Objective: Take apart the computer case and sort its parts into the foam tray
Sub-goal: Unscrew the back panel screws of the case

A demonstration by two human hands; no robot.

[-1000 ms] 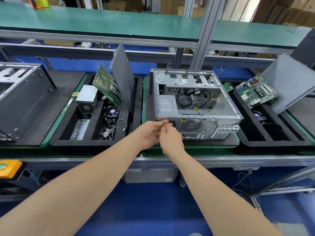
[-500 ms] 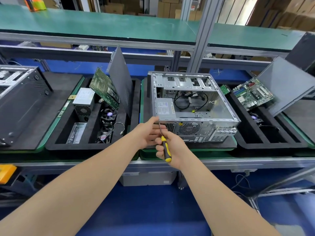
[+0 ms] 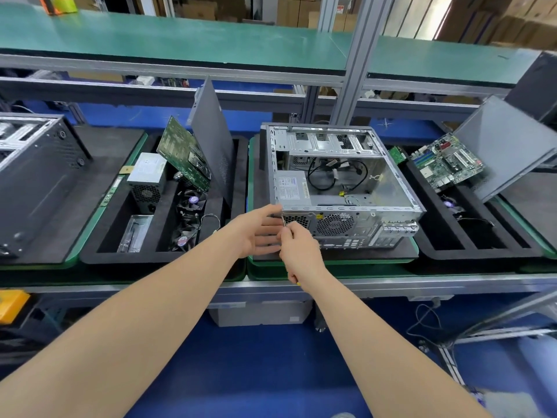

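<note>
Unscrewing seems the step in hand: at the computer case's (image 3: 361, 220) rear corner, the right hand (image 3: 301, 251) grips a screwdriver (image 3: 283, 222); the left hand (image 3: 256, 233), fingers straight, braces the case. Next, probably, freeing the power supply (image 3: 294, 188).

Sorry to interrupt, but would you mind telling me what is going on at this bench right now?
A person is taking apart the open silver metal computer case on the bench. Their left hand rests flat against the case's rear corner, while the right hand grips a thin metal-shafted screwdriver pointed at that corner. A grey power supply box is not yet removed. The black foam tray to the left holds a green circuit board, fans and a grey side panel.
</note>
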